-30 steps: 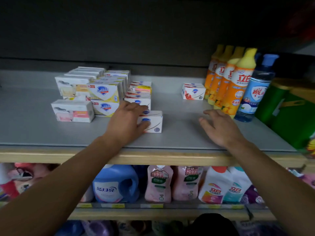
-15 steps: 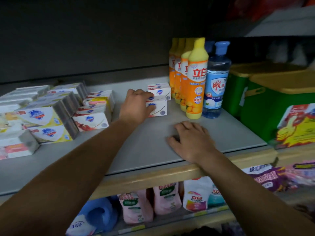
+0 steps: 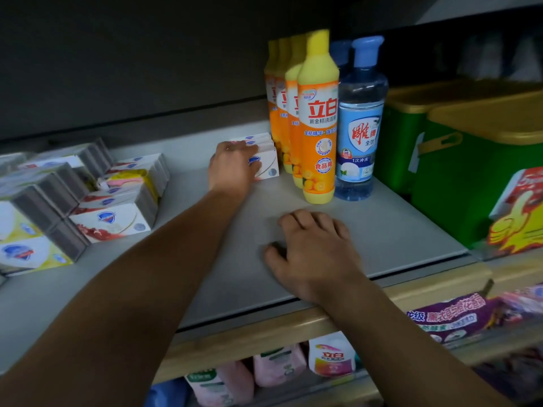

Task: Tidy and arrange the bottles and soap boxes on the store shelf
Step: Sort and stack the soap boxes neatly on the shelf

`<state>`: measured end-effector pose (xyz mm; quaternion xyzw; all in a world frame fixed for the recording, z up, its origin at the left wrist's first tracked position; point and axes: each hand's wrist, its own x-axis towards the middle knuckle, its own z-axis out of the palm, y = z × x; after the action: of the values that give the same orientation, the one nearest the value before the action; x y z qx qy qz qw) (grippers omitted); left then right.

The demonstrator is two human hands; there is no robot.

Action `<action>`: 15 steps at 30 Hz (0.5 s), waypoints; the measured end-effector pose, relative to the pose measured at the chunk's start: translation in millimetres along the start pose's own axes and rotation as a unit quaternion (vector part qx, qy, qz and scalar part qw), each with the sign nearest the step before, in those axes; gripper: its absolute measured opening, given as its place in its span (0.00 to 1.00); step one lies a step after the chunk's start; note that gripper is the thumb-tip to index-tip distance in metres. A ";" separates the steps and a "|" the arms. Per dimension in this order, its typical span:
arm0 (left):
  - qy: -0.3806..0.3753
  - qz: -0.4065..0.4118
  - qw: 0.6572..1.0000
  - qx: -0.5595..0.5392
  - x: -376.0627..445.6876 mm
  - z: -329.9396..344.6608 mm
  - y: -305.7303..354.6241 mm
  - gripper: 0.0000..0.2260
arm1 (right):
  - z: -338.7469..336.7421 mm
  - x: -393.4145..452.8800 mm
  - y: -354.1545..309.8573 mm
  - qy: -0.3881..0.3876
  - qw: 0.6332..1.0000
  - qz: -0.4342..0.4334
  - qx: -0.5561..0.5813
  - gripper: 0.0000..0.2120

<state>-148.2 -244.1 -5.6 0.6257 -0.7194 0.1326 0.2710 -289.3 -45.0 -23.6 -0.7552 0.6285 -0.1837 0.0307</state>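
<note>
Left hand (image 3: 233, 168) gripping a white soap box (image 3: 266, 165) deep on the shelf (image 3: 396, 230), beside the orange bottles (image 3: 316, 118), apparently to group it; right hand (image 3: 311, 248) flat near the front edge, seemingly for support.

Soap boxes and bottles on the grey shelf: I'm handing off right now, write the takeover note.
Left hand: grips the white soap box, set against another soap box behind it, beside the orange bottles.
Right hand: rests flat on the shelf, holding nothing.
Blue bottle stands upright right of the orange row.
Done: two boxes lined up by the bottles.
Left: the soap box stacks at shelf left look uneven; some sit askew and probably need squaring.
</note>
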 end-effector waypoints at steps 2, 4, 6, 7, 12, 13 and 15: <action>-0.007 -0.004 1.000 0.007 6.9 3.2 0.5 0.19 | 0.1 0.0 0.1 0.002 1.000 0.000 0.006 0.26; -0.015 -0.007 1.000 0.012 10.9 6.0 0.1 0.19 | 0.1 0.0 -0.1 0.005 1.000 0.000 0.011 0.26; -0.015 -0.008 1.000 0.012 11.3 8.2 -1.0 0.19 | 0.4 -0.1 -0.3 0.006 1.000 0.000 0.012 0.25; -0.014 -0.009 1.000 0.007 11.2 8.3 -1.9 0.20 | 0.4 0.3 -0.3 0.005 1.000 0.000 0.012 0.25; -0.024 -0.018 1.000 -0.009 10.8 3.2 -1.6 0.21 | 0.3 1.3 0.2 0.004 1.000 0.004 0.011 0.25; -0.030 -0.020 0.999 -0.009 11.1 1.3 0.4 0.21 | 0.5 1.5 0.4 0.004 1.000 0.005 0.010 0.25; -0.057 -0.026 0.998 -0.006 14.6 -6.3 5.3 0.23 | 1.0 1.7 0.5 0.003 1.000 0.005 0.008 0.25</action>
<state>-153.0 -251.9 8.4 0.6492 -0.7177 0.0858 0.2368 -289.2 -46.9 -24.3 -0.7515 0.6306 -0.1908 0.0355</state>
